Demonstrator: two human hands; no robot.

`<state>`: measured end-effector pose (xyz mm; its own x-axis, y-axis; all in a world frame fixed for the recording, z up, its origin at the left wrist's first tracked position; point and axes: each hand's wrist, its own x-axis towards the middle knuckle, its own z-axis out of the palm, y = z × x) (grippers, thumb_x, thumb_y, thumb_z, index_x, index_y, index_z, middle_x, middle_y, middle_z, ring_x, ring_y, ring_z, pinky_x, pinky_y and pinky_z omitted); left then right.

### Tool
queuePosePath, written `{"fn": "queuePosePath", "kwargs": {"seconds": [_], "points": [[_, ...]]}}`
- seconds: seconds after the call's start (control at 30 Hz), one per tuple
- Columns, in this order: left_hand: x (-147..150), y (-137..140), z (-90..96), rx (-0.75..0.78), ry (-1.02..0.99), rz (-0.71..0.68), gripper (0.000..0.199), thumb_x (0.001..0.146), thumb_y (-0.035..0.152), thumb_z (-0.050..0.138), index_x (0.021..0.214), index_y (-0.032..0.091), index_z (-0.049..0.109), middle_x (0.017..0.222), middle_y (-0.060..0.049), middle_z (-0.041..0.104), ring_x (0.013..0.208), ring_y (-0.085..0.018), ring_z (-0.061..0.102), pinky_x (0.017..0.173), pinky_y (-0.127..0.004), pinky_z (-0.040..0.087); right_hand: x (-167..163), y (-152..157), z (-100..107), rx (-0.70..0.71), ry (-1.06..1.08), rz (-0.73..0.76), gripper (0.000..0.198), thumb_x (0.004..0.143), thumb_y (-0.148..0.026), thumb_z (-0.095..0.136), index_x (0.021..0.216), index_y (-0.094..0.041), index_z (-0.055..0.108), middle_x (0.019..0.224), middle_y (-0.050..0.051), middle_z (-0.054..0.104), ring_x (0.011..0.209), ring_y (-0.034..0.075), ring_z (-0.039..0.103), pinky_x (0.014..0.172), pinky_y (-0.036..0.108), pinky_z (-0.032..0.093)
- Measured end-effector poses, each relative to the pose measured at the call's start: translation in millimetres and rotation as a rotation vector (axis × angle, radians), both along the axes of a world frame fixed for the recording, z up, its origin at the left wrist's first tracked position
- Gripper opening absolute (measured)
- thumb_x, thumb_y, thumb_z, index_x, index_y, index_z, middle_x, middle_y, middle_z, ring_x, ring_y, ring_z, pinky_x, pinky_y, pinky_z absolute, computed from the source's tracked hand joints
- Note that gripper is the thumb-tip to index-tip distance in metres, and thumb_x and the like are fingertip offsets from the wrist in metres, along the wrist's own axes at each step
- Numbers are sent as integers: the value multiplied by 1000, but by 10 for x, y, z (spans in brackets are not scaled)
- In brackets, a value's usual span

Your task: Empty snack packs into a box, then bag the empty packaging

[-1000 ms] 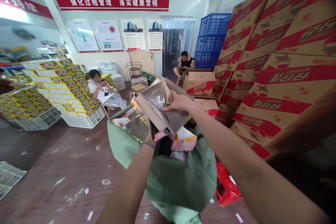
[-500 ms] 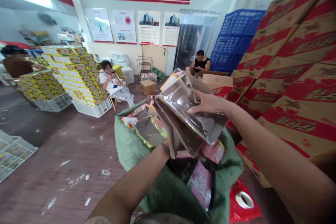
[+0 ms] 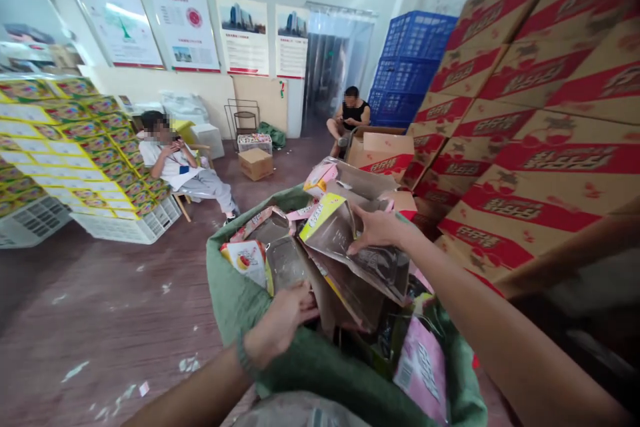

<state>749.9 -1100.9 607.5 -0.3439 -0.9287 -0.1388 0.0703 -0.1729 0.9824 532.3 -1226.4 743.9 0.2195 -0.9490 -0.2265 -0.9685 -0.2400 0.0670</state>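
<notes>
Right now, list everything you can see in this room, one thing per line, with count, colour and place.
sack: one, green, open, centre foreground
flattened cartons: several, brown with clear windows, in the sack mouth
pink packet: one, at the sack's right rim
stacked cartons: many, brown and red, right wall
crates: stack, blue, back right
yellow boxes: many, on white crates, left
small box: one, brown, on the floor at back
seated people: two, one in white left, one in black by the doorway
left hand: at the sack's near rim, gripping cardboard
right hand: pressing on the top carton
</notes>
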Motion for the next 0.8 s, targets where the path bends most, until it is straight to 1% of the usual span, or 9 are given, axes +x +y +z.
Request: {"fn": "queuePosePath", "kwargs": {"seconds": [0.1, 0.2, 0.3, 0.43, 0.53, 0.6, 0.67, 0.73, 0.8], "points": [[575, 82, -199, -416, -740, 50, 61, 84, 64, 56, 121, 15, 62, 122, -20, 65, 121, -40, 57, 109, -62, 37, 176, -4, -87, 31, 74, 31, 131, 55, -77, 74, 159, -28, 11, 126, 25, 64, 123, 50, 54, 101, 80, 17], [875, 26, -386, -755, -1161, -226, 66, 66, 48, 83, 119, 13, 64, 120, -21, 65, 118, -43, 57, 108, -63, 36, 296, 11, -298, -10, 245, 65, 128, 50, -71, 81, 157, -33, 20, 129, 26, 60, 121, 50, 54, 98, 84, 13], [934, 18, -316, -795, -1165, -376, 6, 84, 21, 63, 87, 17, 67, 84, -9, 70, 79, -27, 68, 73, -37, 53, 260, 21, -536, -137, 321, 175, 124, 51, -69, 81, 156, -33, 25, 128, 26, 59, 116, 46, 55, 97, 85, 8], [859, 204, 197, -1270, -927, -36, 30, 94, 13, 34, 79, 20, 59, 65, -2, 57, 58, -18, 52, 53, -30, 38, 150, 104, -661, -245, 271, 327, 112, 63, -68, 73, 156, -33, 23, 126, 26, 58, 114, 45, 55, 97, 85, 7], [686, 275, 517, -1551, -858, 114, 30, 94, 7, 34, 89, 17, 63, 81, -6, 64, 73, -18, 57, 66, -32, 43, 250, 311, -621, -248, 220, 459, 105, 63, -56, 77, 154, -33, 31, 129, 23, 56, 111, 43, 56, 100, 81, 12], [534, 208, 584, -1595, -879, 104, 30, 92, 6, 37, 93, 17, 65, 123, -13, 63, 115, -24, 56, 96, -41, 43, 384, 480, -601, -213, 145, 581, 77, 75, -48, 69, 146, -31, 45, 129, 19, 58, 112, 39, 57, 105, 76, 16], [399, 70, 556, -1478, -905, 51, 26, 91, 10, 45, 84, 18, 69, 155, -12, 37, 146, -36, 25, 113, -59, 25, 494, 622, -620, -163, 74, 697, 49, 89, -38, 52, 136, -29, 55, 125, 16, 62, 115, 35, 56, 107, 71, 18], [311, -77, 482, -1220, -911, -42, 19, 88, 18, 58, 73, 18, 70, 163, -7, 21, 150, -43, 7, 114, -70, 16, 526, 726, -670, -120, 31, 758, 41, 92, -30, 43, 128, -27, 61, 117, 14, 67, 113, 33, 57, 107, 68, 23], [268, -173, 400, -978, -896, -147, 16, 85, 22, 66, 70, 18, 71, 164, -5, 17, 150, -43, 10, 115, -69, 19, 472, 836, -700, -58, 11, 768, 41, 86, -33, 51, 125, -23, 63, 112, 14, 68, 108, 33, 60, 103, 62, 33]]}}
